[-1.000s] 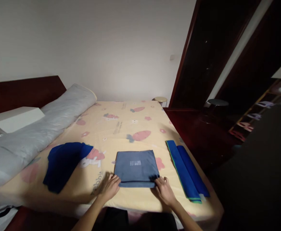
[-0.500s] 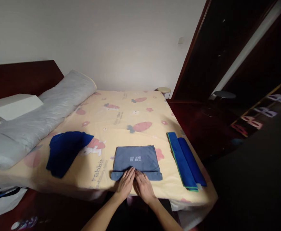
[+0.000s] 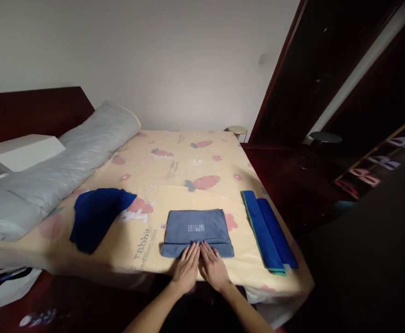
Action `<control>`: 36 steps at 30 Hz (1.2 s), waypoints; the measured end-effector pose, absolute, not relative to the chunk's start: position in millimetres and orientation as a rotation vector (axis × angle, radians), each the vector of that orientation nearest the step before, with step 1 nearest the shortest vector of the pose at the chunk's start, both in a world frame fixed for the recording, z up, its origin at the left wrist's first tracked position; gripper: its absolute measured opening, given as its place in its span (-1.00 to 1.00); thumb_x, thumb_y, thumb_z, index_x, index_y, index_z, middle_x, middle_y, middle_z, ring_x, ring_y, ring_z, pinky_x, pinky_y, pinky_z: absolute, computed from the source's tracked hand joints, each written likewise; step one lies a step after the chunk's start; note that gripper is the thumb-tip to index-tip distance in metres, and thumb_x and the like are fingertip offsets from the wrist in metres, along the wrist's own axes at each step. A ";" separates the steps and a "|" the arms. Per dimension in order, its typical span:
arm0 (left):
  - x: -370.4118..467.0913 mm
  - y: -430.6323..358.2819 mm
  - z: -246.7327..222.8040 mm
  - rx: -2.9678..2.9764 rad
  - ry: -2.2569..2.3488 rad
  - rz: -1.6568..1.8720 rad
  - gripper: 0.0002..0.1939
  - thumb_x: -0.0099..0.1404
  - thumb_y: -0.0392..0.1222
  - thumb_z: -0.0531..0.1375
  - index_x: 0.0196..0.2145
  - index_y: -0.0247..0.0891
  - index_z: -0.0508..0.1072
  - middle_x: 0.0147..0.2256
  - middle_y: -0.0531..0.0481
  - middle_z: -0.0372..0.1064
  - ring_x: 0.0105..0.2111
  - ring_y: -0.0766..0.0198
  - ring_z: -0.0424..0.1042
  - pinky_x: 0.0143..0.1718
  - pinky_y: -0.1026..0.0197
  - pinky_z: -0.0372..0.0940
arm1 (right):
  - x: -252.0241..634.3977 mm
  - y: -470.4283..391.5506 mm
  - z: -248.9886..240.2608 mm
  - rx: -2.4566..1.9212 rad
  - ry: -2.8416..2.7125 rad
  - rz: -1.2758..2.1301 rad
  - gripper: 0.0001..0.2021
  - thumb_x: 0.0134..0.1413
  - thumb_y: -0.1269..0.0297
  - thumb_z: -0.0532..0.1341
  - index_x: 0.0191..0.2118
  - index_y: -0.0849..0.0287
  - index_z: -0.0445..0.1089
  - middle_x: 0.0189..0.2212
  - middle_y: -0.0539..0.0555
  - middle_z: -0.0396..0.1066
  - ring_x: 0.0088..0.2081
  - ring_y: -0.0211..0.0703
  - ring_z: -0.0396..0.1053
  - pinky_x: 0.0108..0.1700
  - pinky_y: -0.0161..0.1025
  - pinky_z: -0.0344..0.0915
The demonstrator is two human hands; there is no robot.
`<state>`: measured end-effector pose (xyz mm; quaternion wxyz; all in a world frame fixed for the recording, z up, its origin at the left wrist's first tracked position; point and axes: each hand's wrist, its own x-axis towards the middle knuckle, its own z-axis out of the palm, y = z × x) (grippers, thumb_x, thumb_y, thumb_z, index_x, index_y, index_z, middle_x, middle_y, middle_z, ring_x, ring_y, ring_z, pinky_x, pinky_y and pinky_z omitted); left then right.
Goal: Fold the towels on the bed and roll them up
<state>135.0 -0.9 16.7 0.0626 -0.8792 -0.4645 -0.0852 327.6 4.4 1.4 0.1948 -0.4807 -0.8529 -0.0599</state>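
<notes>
A grey-blue towel printed "HAPPY LIFE" lies on the bed, its near edge folded over into a flat band. My left hand rests on the middle of that band with fingers stretched out. Beside it my right hand lies on the band too, fingers straight and flat. A narrow gap separates the two hands. To the left is a crumpled dark blue cloth. On the right, two blue cloths folded into long strips, one with green edging and one plain, lie side by side.
The bed has a yellow sheet with carrots and rabbits. A long grey rolled bedding bundle lies along the headboard, with a white box on it. A stool stands beyond the far right corner.
Both hands have shifted slightly to the right, and their fingertips now lie on the folded band. The band looks flatter and wider. The other cloths have not moved.
</notes>
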 end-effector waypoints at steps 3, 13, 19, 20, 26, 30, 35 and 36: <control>119.9 5.9 22.4 -2.740 -1.443 -0.235 -0.33 0.38 -0.21 -0.08 0.38 -0.18 -0.21 0.37 -0.02 -0.06 0.34 0.21 -0.02 0.29 0.03 0.00 | 338.0 7.9 0.6 -1.441 -2.379 -0.105 -0.49 0.29 0.21 -0.03 0.32 0.17 0.09 0.25 0.15 0.22 0.27 -0.05 0.15 0.23 -0.03 0.05; 106.7 20.8 24.9 -2.671 -1.732 -0.184 -0.20 0.24 -0.26 0.03 0.38 -0.26 -0.19 0.39 -0.13 -0.18 0.38 0.10 -0.17 0.34 -0.15 -0.17 | 334.7 13.7 15.4 -1.583 -2.257 -0.022 -0.52 0.34 0.08 -0.06 0.26 0.12 0.21 0.26 0.18 0.19 0.28 0.00 0.13 0.22 0.04 0.07; 81.3 34.6 34.1 -2.824 -1.706 -0.054 -0.27 0.26 -0.16 0.05 0.36 -0.09 -0.06 0.37 -0.03 -0.08 0.34 0.14 -0.03 0.29 -0.09 -0.01 | 354.4 27.8 11.2 -1.678 -2.255 0.078 -0.53 0.34 0.07 -0.08 0.21 0.13 0.28 0.21 0.18 0.27 0.25 0.00 0.18 0.19 0.05 0.11; 63.5 34.7 36.9 -2.795 -1.714 -0.038 -0.27 0.26 -0.13 0.07 0.35 -0.07 -0.04 0.37 -0.03 -0.08 0.34 0.13 -0.03 0.29 -0.10 -0.03 | 375.4 26.4 7.8 -1.740 -2.220 0.055 -0.52 0.34 0.05 -0.08 0.21 0.13 0.28 0.22 0.18 0.25 0.27 0.02 0.16 0.19 0.07 0.11; 64.0 19.2 35.0 -2.630 -1.636 -0.148 -0.17 0.18 -0.31 0.04 0.37 -0.24 -0.14 0.38 -0.14 -0.16 0.38 0.08 -0.15 0.33 -0.16 -0.18 | 403.4 15.6 8.3 -1.763 -2.123 -0.110 -0.52 0.35 0.07 -0.10 0.25 0.11 0.21 0.29 0.18 0.14 0.31 0.04 0.06 0.23 0.11 0.02; 133.3 24.8 26.9 -2.852 -1.490 -0.206 -0.19 0.19 -0.30 0.04 0.37 -0.23 -0.11 0.38 -0.07 -0.12 0.37 0.16 -0.12 0.33 -0.07 -0.12 | 330.6 27.4 23.5 -1.500 -2.306 0.062 -0.59 0.36 0.16 -0.08 0.18 0.08 0.29 0.18 0.12 0.32 0.23 -0.12 0.20 0.20 -0.07 0.08; 101.2 45.1 33.8 -2.850 -1.651 -0.095 -0.29 0.24 -0.13 0.08 0.33 -0.11 0.02 0.36 -0.04 -0.03 0.33 0.15 0.00 0.28 -0.08 0.01 | 349.9 38.5 20.4 -1.619 -2.236 0.061 -0.60 0.36 0.17 -0.10 0.11 0.09 0.37 0.09 0.11 0.42 0.18 -0.06 0.27 0.13 -0.01 0.13; 81.7 45.4 36.3 -2.813 -1.665 -0.065 -0.27 0.23 -0.10 0.10 0.34 -0.10 0.01 0.36 -0.04 -0.04 0.33 0.14 0.00 0.28 -0.09 0.01 | 370.5 37.2 16.7 -1.685 -2.203 0.028 -0.59 0.36 0.15 -0.10 0.10 0.10 0.38 0.11 0.13 0.41 0.19 -0.02 0.26 0.12 0.01 0.13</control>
